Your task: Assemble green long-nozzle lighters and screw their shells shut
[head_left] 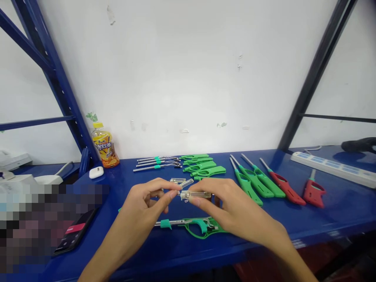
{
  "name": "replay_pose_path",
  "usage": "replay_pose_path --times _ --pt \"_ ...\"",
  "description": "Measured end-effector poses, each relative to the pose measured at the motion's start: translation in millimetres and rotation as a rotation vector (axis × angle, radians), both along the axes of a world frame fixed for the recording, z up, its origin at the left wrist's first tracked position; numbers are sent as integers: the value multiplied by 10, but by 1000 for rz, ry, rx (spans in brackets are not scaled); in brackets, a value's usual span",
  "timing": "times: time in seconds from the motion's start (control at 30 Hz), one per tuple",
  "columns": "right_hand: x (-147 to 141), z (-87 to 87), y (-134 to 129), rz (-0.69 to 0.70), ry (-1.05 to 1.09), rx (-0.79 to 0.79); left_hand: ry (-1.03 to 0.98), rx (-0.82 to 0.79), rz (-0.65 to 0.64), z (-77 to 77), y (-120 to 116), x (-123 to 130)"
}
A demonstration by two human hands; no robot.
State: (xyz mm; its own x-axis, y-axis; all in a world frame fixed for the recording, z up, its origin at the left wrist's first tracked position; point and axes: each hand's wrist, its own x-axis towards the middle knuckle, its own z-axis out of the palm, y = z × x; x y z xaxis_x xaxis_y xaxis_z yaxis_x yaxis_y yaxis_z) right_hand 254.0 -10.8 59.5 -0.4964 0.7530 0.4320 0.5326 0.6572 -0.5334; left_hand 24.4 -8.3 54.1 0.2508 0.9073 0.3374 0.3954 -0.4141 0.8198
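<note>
Between the thumb and fingers of my right hand [232,203] is a clear lighter fuel tank [201,194], held level above the table. My left hand [149,201] pinches at the tank's left end; whatever its fingertips hold there is too small to make out. Below both hands lies an opened green lighter half-shell [192,235] with a metal tube [176,222], a teal trigger [202,225] and wires in it. More clear tanks [178,180] lie just behind my fingers, partly hidden.
Behind are metal lighter tubes [147,168] with wires and green half-shells [209,171]. Several whole green lighters [249,188] and red lighters [284,187] lie right, near a power strip [331,167]. A drink bottle [105,147], white case [96,172] and phone [75,231] are left.
</note>
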Motion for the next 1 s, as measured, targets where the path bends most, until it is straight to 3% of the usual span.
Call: replay_pose_path --times 0.43,0.63,0.8,1.0 --pt "-21 -24 12 -34 -10 -26 -82 -11 10 -21 -45 9" --pt "-14 -6 12 26 -27 -28 -142 6 -69 -62 -94 41" --pt "32 -21 55 83 9 -63 -71 137 -127 -120 -137 94" --pt "102 -61 103 56 23 -61 -1 245 -164 -187 -143 166"
